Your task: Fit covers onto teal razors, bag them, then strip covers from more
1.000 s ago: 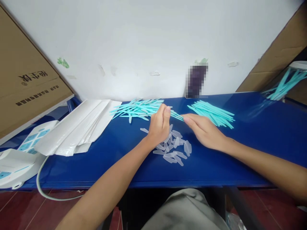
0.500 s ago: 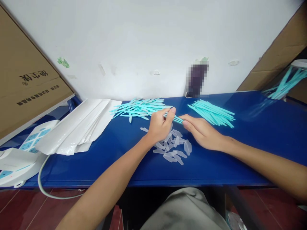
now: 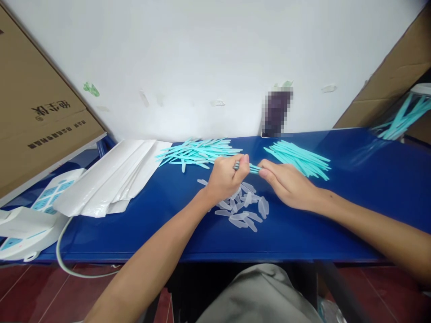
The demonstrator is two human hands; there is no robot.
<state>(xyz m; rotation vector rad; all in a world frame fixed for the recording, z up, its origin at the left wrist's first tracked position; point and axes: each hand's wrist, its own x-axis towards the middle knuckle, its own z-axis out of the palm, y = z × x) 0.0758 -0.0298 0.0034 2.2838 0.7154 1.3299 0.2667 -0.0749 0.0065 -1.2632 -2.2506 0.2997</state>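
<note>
A small bundle of slim turquoise plastic sticks [image 3: 254, 169] spans the gap between my two hands. My left hand [image 3: 224, 177] is closed round its left part, thumb on top, and dark grey ends show by the fingers. My right hand [image 3: 286, 181] pinches the other end, which its fingers hide. Below my hands, several clear plastic pieces shaped like small blade covers [image 3: 239, 217] lie scattered, partly behind my left hand. Behind my left hand is a jumbled pile of turquoise sticks [image 3: 198, 150]. Beyond my right hand lies a neater pile of similar sticks [image 3: 298, 157].
White plastic bags [image 3: 111, 179] lie left on the blue table [image 3: 151, 229]. A white power strip [image 3: 50, 197] with a cable is at far left, under a cardboard box [image 3: 43, 89]. A clear jar [image 3: 409, 112] of turquoise sticks lies right. A blurred phone-like object [image 3: 276, 112] leans against the wall.
Both hands have shifted slightly right with the bundle. It has turned nearer level, and its dark grey ends now show at my left hand.
</note>
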